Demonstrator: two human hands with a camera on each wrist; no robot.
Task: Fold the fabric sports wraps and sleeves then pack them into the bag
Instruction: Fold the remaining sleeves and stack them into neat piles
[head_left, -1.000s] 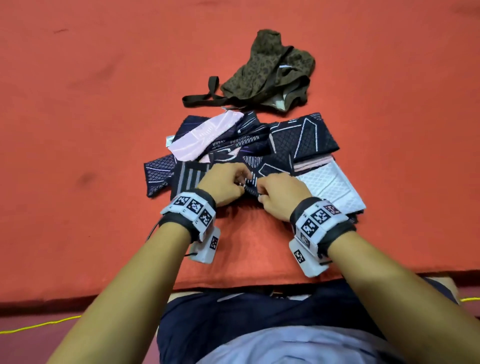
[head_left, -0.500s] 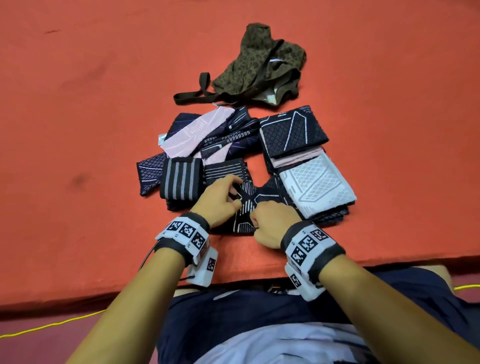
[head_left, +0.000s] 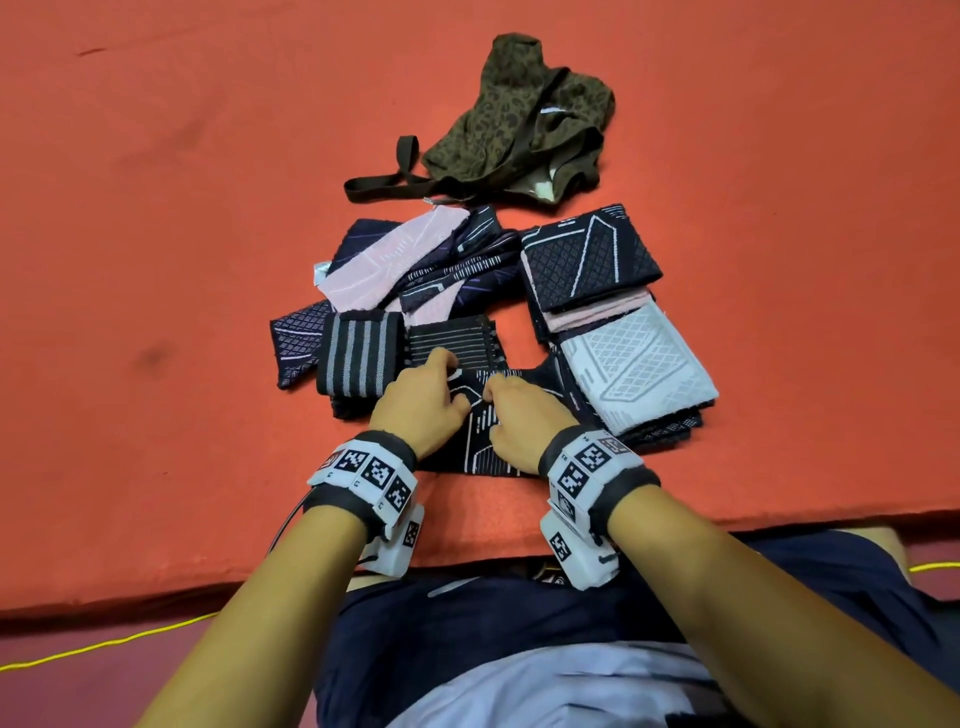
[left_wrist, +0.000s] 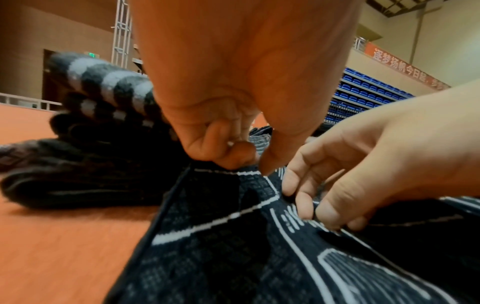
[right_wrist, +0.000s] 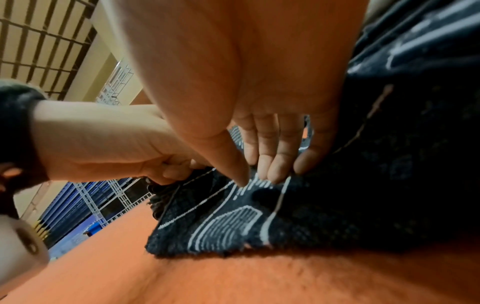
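Note:
A dark navy sleeve (head_left: 480, 447) with white line patterning lies on the orange mat near its front edge. My left hand (head_left: 441, 387) pinches its far edge between thumb and curled fingers (left_wrist: 223, 150). Close beside it, my right hand (head_left: 501, 400) pinches the same fabric with thumb and fingertips (right_wrist: 270, 166). The olive leopard-print bag (head_left: 524, 119) lies slumped at the back, strap trailing left. Folded pieces are stacked on the right: a white one (head_left: 639, 374) in front, a dark one (head_left: 587, 260) behind.
An unfolded heap of navy and pink wraps (head_left: 415, 265) lies at centre left. A grey-striped wrap (head_left: 358, 353) and a thin-striped one (head_left: 452, 338) sit just beyond my left hand. The mat's front edge (head_left: 467, 540) runs close to my lap.
Both hands drew the navy sleeve out of the pile toward me. It now lies flatter near the front edge, with the hands close together at its far end.

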